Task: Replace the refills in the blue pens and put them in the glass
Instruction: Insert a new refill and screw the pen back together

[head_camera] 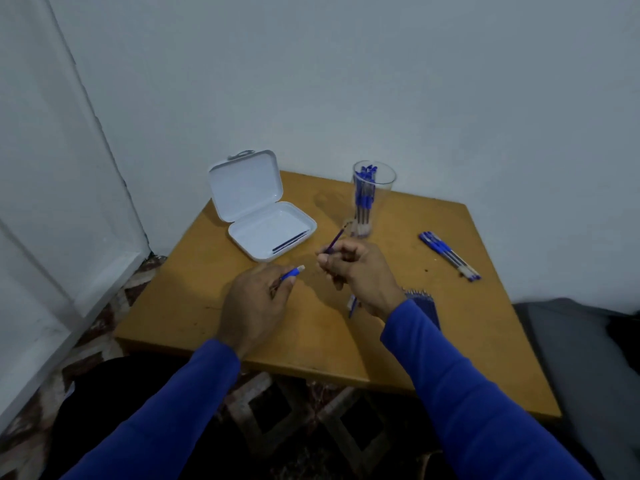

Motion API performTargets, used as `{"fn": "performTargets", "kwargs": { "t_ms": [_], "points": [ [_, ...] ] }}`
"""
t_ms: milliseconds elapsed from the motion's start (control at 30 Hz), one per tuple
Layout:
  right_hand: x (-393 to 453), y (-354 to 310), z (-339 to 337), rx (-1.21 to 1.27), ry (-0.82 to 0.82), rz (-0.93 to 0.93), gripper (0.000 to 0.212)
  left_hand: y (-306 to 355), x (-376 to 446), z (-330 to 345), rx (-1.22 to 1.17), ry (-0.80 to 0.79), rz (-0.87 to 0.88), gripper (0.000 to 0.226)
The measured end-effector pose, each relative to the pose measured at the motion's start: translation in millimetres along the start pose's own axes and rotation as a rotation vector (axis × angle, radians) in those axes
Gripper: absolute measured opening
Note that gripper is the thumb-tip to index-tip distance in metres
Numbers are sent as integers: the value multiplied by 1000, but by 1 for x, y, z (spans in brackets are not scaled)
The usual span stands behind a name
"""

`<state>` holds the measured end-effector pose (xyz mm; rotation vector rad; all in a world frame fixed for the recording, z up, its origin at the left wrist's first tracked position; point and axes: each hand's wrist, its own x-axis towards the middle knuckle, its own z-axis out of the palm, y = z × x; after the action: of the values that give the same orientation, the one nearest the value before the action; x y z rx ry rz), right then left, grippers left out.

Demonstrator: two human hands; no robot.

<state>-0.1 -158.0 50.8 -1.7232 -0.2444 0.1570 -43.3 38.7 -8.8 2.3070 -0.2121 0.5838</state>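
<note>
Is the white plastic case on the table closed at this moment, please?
No, the white plastic case lies open on the table, its lid tipped back and a few refills in its tray.

Refill bundle half hidden behind right wrist

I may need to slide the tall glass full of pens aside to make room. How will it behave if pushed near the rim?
The glass is tall and narrow with a small base, so a push near the rim would likely tip it. The pens stand upright inside and lean to one side, probably adding top weight. It looks thin, clear and smooth, perhaps slippery; push low.
</note>
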Motion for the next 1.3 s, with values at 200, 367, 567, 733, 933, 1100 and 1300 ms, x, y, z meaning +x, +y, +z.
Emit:
{"fn": "performTargets", "kwargs": {
  "t_ms": [200,367,567,733,933,1100,1300],
  "points": [
    [-39,13,-17,144,165,63,14,40,-9,26,-11,-102,11,28],
    [-57,10,-27,278,269,94,16,52,-14,39,-70,-129,14,26],
    [-63,15,-32,282,329,109,20,61,-18,45,-93,-134,23,27],
    [-66,22,-30,269,360,91,22,62,-20,47,-98,-145,44,24],
    [-67,19,-28,252,341,119,21,60,-20,46,-89,-143,37,26],
    [-66,10,-33,147,148,266,25,58,-21,45,-120,-142,40,25],
    [-62,10,-32,202,338,240,27,58,-22,46,-111,-109,15,28]
  ]
}}
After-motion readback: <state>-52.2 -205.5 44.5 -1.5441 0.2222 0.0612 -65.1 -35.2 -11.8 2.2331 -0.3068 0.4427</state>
